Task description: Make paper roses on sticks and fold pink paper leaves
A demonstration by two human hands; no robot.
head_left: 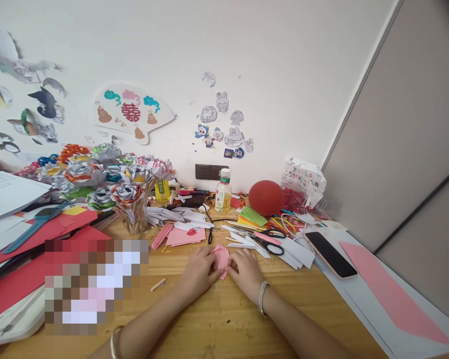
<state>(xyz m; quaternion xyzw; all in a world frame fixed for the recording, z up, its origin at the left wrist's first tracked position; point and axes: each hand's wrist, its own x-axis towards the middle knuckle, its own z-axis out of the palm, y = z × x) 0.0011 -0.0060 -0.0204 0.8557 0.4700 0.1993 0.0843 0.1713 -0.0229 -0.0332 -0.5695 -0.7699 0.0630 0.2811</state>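
Observation:
Between my two hands a small folded piece of pink paper [221,259] rests at the table's middle. My left hand [201,267] grips its left side, thumb near the lower edge. On the right side, my right hand [244,270] pinches the same paper with thumb and forefinger. The paper's outer edges are partly hidden under the fingers. Just behind lie a stack of pink paper sheets [185,237] and a pair of black-handled scissors [269,242] on white paper strips.
Paper flowers [86,172] stand in a container at the left. A drink bottle [223,192], a red balloon [266,197] and green paper [252,216] are at the back. On the right lies a phone [331,254]. Red paper [75,249] and a blue watch [37,229] are on the left.

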